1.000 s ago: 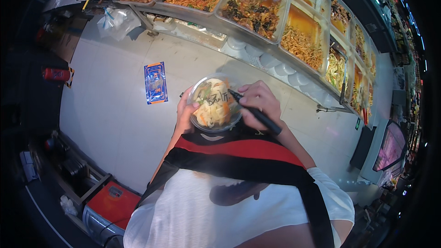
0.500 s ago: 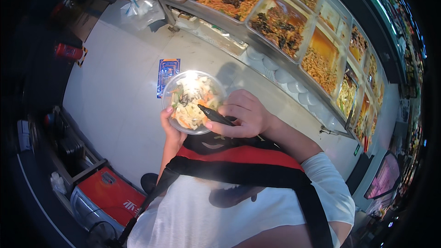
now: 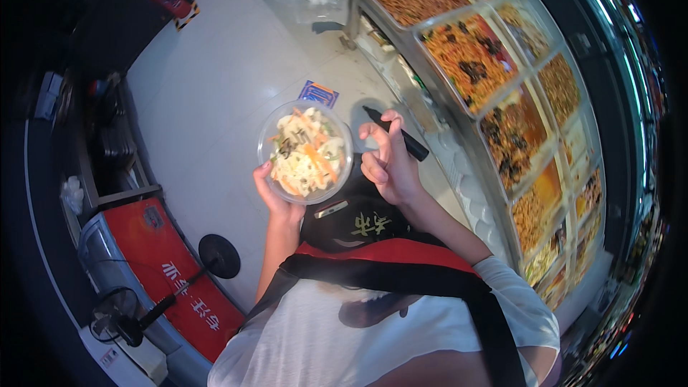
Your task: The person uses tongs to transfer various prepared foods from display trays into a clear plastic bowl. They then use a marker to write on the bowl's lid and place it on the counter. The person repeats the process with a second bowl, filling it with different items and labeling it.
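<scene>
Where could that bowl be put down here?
The left hand holds the salad bowl; the right hand holds a black marker. White floor left of the blue card is bare. The food trays are packed.

You stand in food shop: long serving counter, metal trays of cooked dishes, white floor.
</scene>
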